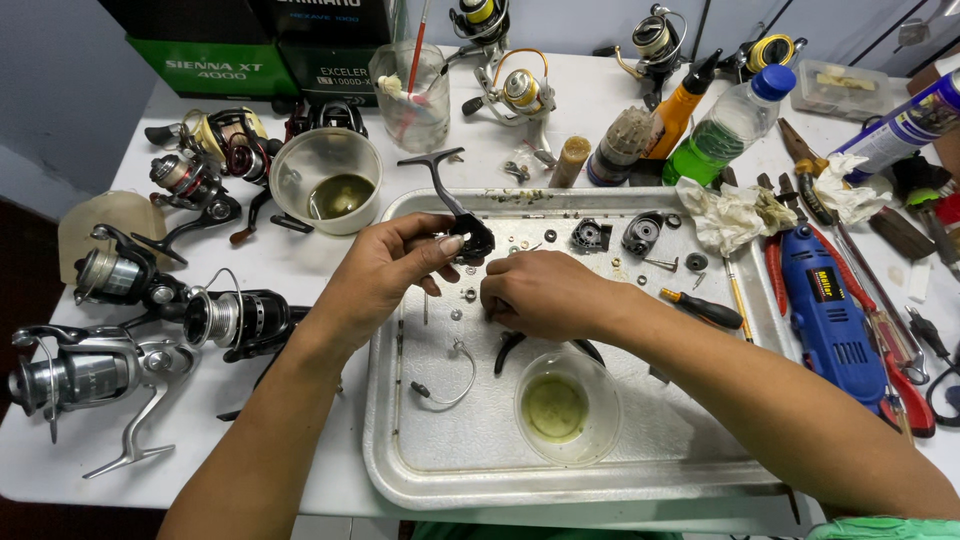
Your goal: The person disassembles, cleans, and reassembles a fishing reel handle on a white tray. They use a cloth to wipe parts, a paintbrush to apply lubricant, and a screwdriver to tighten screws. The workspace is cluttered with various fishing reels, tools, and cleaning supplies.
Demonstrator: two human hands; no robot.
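— What do your hands hold?

— My left hand grips the black reel body over the metal tray. My right hand is clenched on the tray; what is inside, I cannot tell.

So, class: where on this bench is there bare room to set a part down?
Free: the tray's near-left corner, below the wire bail and left of the small bowl; also the near-right strip beside that bowl. Crowded: the tray's far edge with small parts, the reels on the left, the tools on the right.
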